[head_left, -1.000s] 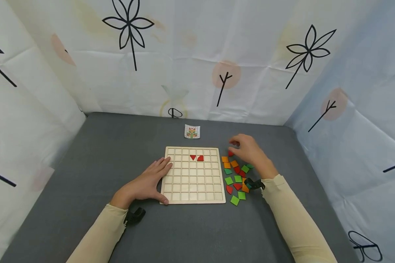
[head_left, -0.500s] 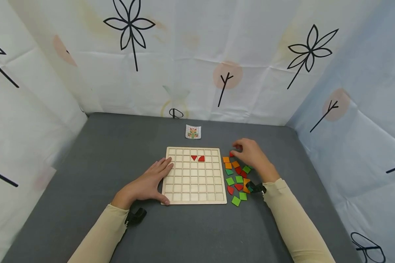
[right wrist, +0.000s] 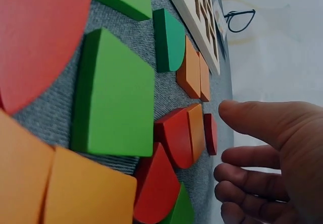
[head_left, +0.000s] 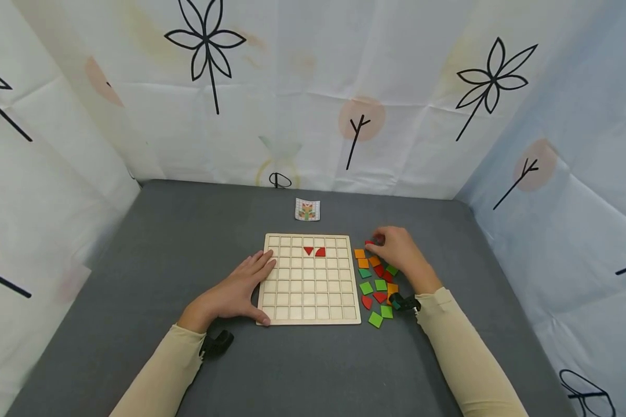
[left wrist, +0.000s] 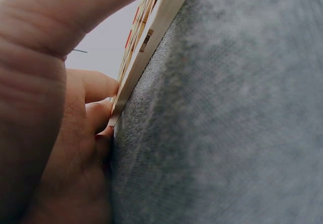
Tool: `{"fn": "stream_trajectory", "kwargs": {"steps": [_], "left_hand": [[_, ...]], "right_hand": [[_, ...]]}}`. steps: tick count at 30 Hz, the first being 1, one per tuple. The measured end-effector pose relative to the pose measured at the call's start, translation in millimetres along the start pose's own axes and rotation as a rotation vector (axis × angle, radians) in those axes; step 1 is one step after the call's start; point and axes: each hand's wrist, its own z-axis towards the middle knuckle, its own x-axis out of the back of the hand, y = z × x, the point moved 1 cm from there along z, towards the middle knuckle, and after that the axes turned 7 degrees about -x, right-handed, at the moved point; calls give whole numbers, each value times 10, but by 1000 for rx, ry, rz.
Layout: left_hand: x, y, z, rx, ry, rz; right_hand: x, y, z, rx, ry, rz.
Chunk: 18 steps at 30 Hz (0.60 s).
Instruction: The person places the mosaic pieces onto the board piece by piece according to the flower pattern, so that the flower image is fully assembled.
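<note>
A pale wooden grid board (head_left: 309, 295) lies on the grey table, with a red triangle (head_left: 308, 251) and a red quarter-round piece (head_left: 320, 252) in its upper cells. My left hand (head_left: 232, 291) rests along the board's left side, fingers spread at the edge and thumb at the near left corner. In the left wrist view, the fingertips touch the board's side (left wrist: 132, 75). Beyond the board's far right corner, my right hand (head_left: 399, 249) reaches to a red piece (right wrist: 211, 133). Its thumb (right wrist: 242, 117) and loosely bent fingers stand apart, tips right by the piece, which the thumb partly covers in the head view.
Several loose pieces lie right of the board, among them a green square (head_left: 375, 319), an orange square (head_left: 359, 253), a teal piece (head_left: 364, 273) and a red piece (head_left: 367, 302). A small pattern card (head_left: 307, 209) lies behind the board. Patterned cloth (head_left: 302, 104) hangs around the table.
My right hand has come down and slightly nearer, and its fingertips now cover more of the far red piece. My left hand has stayed on the board.
</note>
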Motion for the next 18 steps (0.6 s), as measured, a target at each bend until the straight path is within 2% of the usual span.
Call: {"fn": "stream_trajectory", "kwargs": {"steps": [18], "left_hand": [[5,5,1,-5,5,-5]], "right_hand": [[-61,-12,23,-5,5,-36]]}}
